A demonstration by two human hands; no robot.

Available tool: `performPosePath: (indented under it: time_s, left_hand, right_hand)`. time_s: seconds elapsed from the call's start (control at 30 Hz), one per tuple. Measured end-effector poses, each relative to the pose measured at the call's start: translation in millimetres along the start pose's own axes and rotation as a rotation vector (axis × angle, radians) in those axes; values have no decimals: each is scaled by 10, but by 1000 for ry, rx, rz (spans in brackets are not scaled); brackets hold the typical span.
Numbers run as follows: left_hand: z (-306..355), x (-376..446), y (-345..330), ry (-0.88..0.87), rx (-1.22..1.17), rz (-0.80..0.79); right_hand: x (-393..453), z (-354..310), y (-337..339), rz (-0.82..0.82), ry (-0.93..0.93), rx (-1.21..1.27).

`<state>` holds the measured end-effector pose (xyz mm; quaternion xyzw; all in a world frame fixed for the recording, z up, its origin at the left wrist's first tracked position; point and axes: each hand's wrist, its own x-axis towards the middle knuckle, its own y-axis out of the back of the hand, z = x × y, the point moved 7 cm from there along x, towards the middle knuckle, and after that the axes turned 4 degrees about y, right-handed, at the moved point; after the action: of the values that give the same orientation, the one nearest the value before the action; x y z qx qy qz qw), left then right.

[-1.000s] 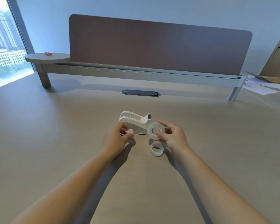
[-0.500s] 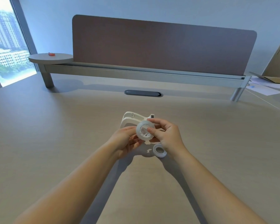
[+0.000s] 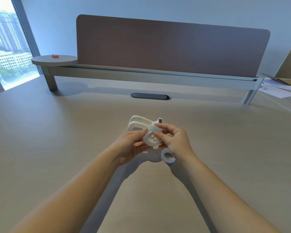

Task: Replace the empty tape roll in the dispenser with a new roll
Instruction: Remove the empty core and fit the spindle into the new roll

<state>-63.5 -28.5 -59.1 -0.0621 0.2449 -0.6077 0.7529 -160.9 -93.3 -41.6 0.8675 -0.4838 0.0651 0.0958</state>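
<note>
Both hands, left hand (image 3: 131, 142) and right hand (image 3: 175, 140), pinch a translucent white tape roll (image 3: 152, 136) with a spoked hub.

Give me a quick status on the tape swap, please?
Left hand and right hand both grip translucent tape roll above desk. White plastic dispenser behind, empty. Small white ring lies beside right hand. Nothing in the way.

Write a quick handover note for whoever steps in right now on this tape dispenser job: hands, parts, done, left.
Left hand and right hand: both pinch the tape roll above the desk, a hub visible in its centre.
Dispenser: behind the hands, cradle empty.
Bare ring: flat on the desk by the right wrist.
Done: old roll out.
Left: drop the held roll into the cradle, feed tape to the cutter.
</note>
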Motion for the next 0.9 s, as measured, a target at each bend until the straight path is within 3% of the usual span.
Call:
performPosePath:
  time_s: [0.2, 0.43, 0.8, 0.9]
  left_hand:
    - [45, -10, -34, -55, 96, -48]
    - [111, -27, -46, -171, 198, 4]
    - [118, -14, -76, -195, 204, -22]
    - [105, 0, -54, -192, 212, -10]
  right_hand:
    - [-17, -36, -5, -8, 14, 23]
    - [10, -28, 3, 24, 16, -13]
    - [-25, 53, -61, -116, -171, 232]
    - [-9, 84, -73, -125, -179, 160]
